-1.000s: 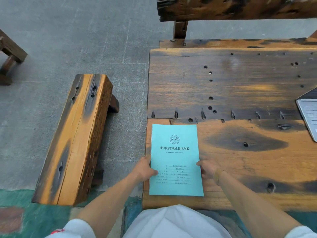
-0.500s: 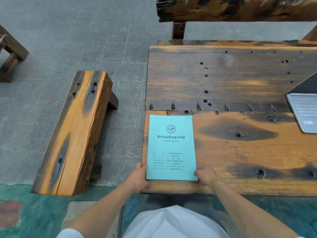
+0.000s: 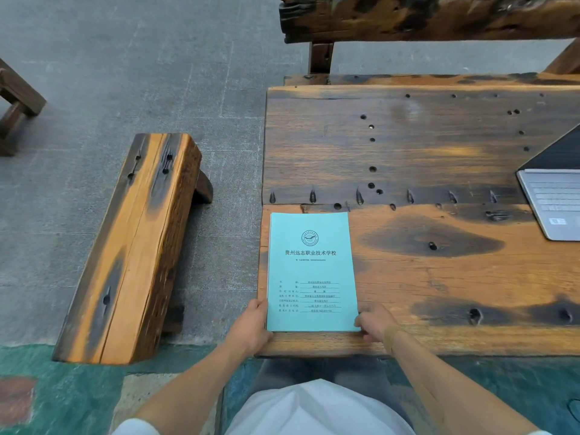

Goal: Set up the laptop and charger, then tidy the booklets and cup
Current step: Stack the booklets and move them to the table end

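Lying flat at the near left corner of the wooden table (image 3: 439,146), head view: teal booklets (image 3: 310,271), cover up, squared to the edge. Left hand (image 3: 251,328) grasps the lower left corner, fingers curled at its edge. Right hand (image 3: 375,321) grasps the lower right corner likewise. Laptop (image 3: 555,199) open at the far right, partly cropped. Wooden bench (image 3: 131,246) stands left of the table.

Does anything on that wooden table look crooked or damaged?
Nothing stands out. The turquoise paper booklet lies flat and nearly square to the holed wooden table's near edge, a hand at each lower corner; the grey laptop sits open.
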{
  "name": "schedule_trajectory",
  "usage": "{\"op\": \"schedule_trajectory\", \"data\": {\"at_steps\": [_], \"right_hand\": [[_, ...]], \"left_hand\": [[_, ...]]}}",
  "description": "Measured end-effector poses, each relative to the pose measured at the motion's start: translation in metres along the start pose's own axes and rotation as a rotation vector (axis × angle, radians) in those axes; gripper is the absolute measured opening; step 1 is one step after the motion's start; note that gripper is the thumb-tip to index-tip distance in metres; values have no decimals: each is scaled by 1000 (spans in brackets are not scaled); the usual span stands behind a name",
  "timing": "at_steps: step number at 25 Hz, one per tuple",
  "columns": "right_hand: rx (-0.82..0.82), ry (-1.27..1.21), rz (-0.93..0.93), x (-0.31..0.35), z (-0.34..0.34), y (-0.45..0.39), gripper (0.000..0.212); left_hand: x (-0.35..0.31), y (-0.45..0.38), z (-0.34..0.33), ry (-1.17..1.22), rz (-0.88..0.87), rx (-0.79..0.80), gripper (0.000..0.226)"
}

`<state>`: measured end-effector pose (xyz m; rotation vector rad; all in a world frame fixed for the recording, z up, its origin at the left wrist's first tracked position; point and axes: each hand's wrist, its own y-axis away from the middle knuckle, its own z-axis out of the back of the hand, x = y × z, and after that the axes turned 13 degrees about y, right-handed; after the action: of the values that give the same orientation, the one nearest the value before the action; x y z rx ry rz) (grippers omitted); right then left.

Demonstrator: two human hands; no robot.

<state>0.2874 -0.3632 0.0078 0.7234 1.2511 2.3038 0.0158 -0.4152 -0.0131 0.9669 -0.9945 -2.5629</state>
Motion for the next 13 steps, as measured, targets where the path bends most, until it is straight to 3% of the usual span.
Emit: {"op": "schedule_trajectory", "data": {"at_steps": [6, 13], "right_hand": [[22, 106, 96, 0, 4, 9, 50], [-32, 134, 118, 2, -8, 14, 47]], "left_hand": [[6, 1, 1, -36, -54, -29, 60], [7, 0, 0, -30, -52, -34, 52]]}}
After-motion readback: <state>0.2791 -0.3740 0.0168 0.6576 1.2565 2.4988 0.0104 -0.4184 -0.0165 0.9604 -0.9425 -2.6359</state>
